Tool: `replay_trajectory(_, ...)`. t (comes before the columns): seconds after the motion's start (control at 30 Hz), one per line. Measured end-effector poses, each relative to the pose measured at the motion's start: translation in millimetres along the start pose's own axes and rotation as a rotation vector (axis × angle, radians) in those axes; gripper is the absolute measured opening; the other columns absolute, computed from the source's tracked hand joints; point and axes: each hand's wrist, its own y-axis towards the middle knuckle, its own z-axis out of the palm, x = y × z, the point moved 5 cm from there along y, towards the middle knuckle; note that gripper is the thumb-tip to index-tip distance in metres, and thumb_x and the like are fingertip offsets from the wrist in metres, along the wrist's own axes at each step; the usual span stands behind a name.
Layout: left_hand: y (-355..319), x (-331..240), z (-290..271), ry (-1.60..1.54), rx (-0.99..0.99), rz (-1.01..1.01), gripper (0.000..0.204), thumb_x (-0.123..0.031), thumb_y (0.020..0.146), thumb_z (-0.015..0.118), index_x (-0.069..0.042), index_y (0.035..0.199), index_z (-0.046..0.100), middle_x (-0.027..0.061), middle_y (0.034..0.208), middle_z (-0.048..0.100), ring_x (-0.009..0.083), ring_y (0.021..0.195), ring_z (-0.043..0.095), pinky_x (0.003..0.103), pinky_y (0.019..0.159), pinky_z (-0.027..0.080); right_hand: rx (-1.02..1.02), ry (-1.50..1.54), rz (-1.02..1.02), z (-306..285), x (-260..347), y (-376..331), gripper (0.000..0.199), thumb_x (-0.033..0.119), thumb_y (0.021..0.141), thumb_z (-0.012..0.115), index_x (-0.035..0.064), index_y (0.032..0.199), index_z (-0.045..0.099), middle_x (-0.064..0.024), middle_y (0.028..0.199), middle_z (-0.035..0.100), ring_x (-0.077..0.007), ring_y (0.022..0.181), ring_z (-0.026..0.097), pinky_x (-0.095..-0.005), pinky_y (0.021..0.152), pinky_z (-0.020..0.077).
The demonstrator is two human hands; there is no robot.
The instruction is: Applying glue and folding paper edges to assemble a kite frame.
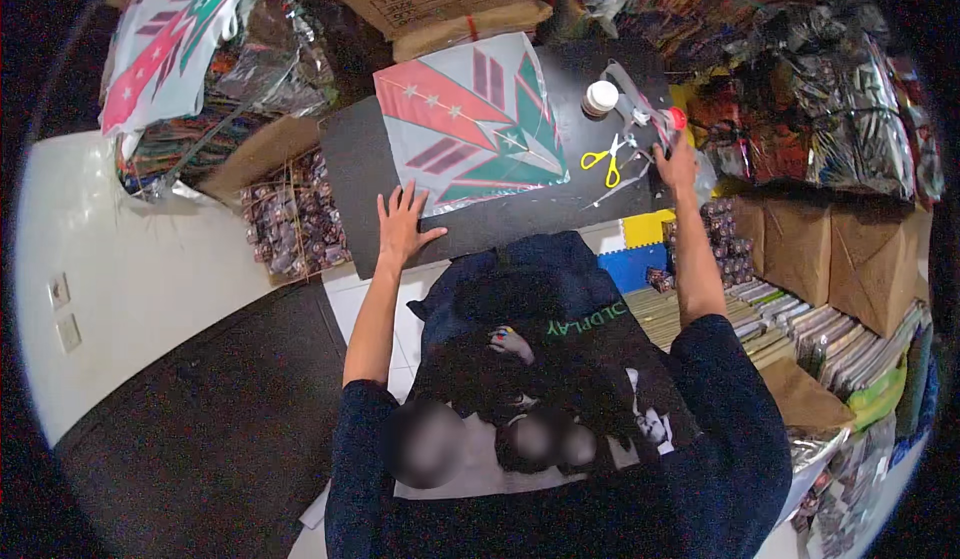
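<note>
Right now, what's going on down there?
A person is working at a black table. Their left hand, fingers spread, rests at the near-left corner of a red, green and white printed sheet. Their right hand is at a red-ended item on the right; I can't tell if it's gripped. Yellow-handled scissors and a white-lidded jar sit between.

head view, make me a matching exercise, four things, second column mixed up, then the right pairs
1. Scissors
2. Left hand
3. Jar lid
4. Right hand

A. White
B. Close to a red round thing
C. Yellow-handled
D. At the near-left corner of the patterned sheet

Pairs: 1-C, 2-D, 3-A, 4-B
</note>
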Motion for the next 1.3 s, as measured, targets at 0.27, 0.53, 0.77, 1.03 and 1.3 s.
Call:
replay_trajectory(0.27,-9,5,-5,-0.142,-0.232,-0.058,0.08,-0.059,0.076,0.072,-0.009,0.134,0.051,0.0273,0.15,0.029,0.0428,0.136,0.033,0.06,0.111,0.026,0.087,-0.029,-0.045,-26,-6,25,0.086,0.047,0.082,0.069,0.0035,0.145,0.032,-0.0247,0.126,0.06,-0.041,0.114,0.059,-0.0526,0.099,0.0424)
replay_trajectory(0.53,-7,9,-29,-0.319,-0.424,-0.189,0.07,-0.046,0.076,0.079,-0.005,0.128,0.054,0.0331,0.146,0.028,0.0449,0.131,0.039,0.052,0.108,0.034,0.177,0.793,0.213,-82,43,-12,0.073,0.052,0.087,0.067,0.0041,0.138,0.045,-0.0172,0.113,0.068,-0.0222,0.095,0.065,-0.0347,0.081,0.0496)
replay_trajectory(0.77,34,-44,-89,-0.855,-0.457,0.071,0.047,-0.022,0.075,0.084,-0.003,0.113,0.063,0.0156,0.124,0.06,0.0297,0.116,0.057,0.04,0.097,0.046,0.746,1.601,0.074,-112,206,-109,0.064,0.055,0.099,0.044,0.0121,0.146,0.037,-0.0157,0.12,0.065,-0.0135,0.085,0.06,-0.0274,0.076,0.0456)
replay_trajectory(1.03,21,-104,-182,-1.161,-0.544,0.282,0.049,-0.015,0.073,0.084,-0.006,0.118,0.067,0.0093,0.112,0.069,0.0193,0.105,0.065,0.033,0.092,0.05,0.964,1.67,-0.19,-122,298,-163,0.07,0.058,0.1,0.038,0.0123,0.152,0.028,-0.018,0.122,0.064,-0.0138,0.082,0.058,-0.0273,0.073,0.0445)
replay_trajectory(1.3,-3,-93,-212,-1.108,-0.583,0.343,0.032,-0.014,0.074,0.083,-0.005,0.104,0.074,0.0099,0.101,0.073,0.0209,0.095,0.068,0.034,0.088,0.05,0.935,1.508,-0.301,-127,330,-189,0.068,0.052,0.102,0.039,0.0095,0.152,0.023,-0.0179,0.122,0.064,-0.0145,0.082,0.059,-0.0272,0.074,0.0439)
